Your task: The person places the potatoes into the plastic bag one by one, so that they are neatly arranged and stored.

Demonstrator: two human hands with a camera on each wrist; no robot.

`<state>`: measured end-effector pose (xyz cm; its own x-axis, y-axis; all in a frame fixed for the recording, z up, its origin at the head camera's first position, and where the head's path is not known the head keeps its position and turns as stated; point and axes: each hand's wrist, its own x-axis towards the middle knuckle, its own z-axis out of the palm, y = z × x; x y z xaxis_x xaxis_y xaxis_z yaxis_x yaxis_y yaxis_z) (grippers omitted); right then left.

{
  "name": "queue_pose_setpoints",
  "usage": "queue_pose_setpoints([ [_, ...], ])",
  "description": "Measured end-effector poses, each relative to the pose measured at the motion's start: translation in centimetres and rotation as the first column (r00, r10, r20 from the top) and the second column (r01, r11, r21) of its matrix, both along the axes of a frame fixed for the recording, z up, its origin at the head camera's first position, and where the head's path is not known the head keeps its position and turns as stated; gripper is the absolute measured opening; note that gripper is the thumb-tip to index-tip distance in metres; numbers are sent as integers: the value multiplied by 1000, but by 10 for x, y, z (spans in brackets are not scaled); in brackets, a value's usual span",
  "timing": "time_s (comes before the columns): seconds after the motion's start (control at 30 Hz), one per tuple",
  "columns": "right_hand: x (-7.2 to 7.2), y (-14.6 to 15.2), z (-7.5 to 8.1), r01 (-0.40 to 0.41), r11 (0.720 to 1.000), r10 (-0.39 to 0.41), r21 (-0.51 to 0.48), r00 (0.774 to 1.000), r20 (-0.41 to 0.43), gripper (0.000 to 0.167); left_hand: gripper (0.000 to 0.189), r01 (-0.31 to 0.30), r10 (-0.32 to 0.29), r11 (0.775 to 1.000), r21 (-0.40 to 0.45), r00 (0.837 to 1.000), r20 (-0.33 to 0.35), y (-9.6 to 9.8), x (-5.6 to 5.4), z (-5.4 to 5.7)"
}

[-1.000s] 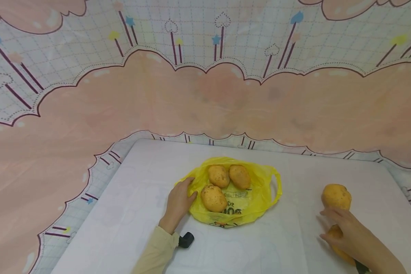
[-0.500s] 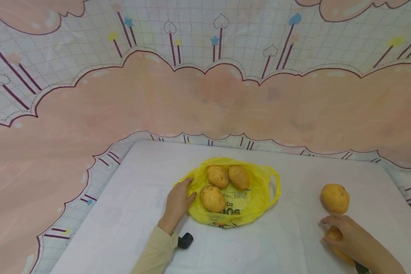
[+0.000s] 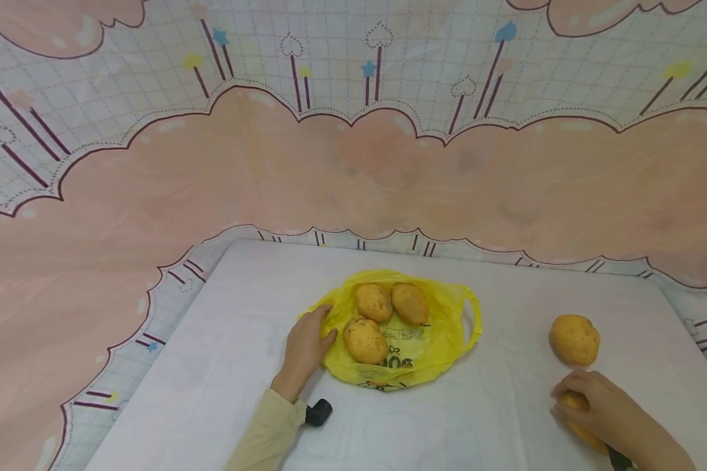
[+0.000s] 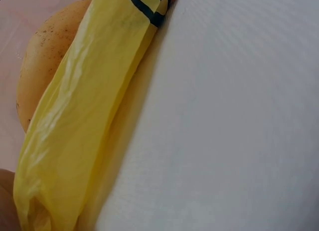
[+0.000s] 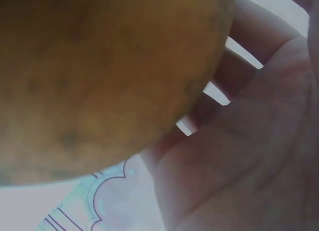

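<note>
A yellow plastic bag (image 3: pixel 448 353) lies spread with its mouth up and dark print on it. Inside are three potatoes: one at the front left (image 3: pixel 365 341), one behind it (image 3: pixel 374 302) and one at the back right (image 3: pixel 410 303). My left hand (image 3: pixel 304 356) holds the bag's left rim between thumb and fingers; the left wrist view shows the yellow film (image 4: pixel 75 116) beside a potato (image 4: pixel 50 56). At the lower right, my right hand (image 3: pixel 609 412) curls round a potato (image 3: pixel 576 401), which looms close in the right wrist view, fingers behind it.
Another potato (image 3: pixel 574 339) lies just beyond my right hand. White cloth covers the table (image 3: pixel 483 432). A patterned curtain (image 3: pixel 353 176) hangs behind its far edge. A black wrist device (image 3: pixel 318 413) sits at my left cuff.
My right hand has drawn back from the farther potato and closed its fingers round the nearer one. The left hand and the bag stay in place.
</note>
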<state>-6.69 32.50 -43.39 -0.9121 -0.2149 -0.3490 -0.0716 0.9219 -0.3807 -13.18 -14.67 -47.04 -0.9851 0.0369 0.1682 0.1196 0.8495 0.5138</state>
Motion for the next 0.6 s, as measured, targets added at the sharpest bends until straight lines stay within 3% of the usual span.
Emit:
queue_pose_setpoints([
  [0.23,4,-7,4,-49,999,50,9,983,-179,19,50,-5,5,1000,-3,1000,21,0,-1,-1],
  [0.43,-2,-18,10,-28,1000,29,9,986,-167,22,50,0,0,1000,0,1000,17,0,0,-1],
  [0.6,-4,-29,13,-63,998,63,4,973,-220,19,50,-4,4,1000,-4,1000,17,0,0,0],
])
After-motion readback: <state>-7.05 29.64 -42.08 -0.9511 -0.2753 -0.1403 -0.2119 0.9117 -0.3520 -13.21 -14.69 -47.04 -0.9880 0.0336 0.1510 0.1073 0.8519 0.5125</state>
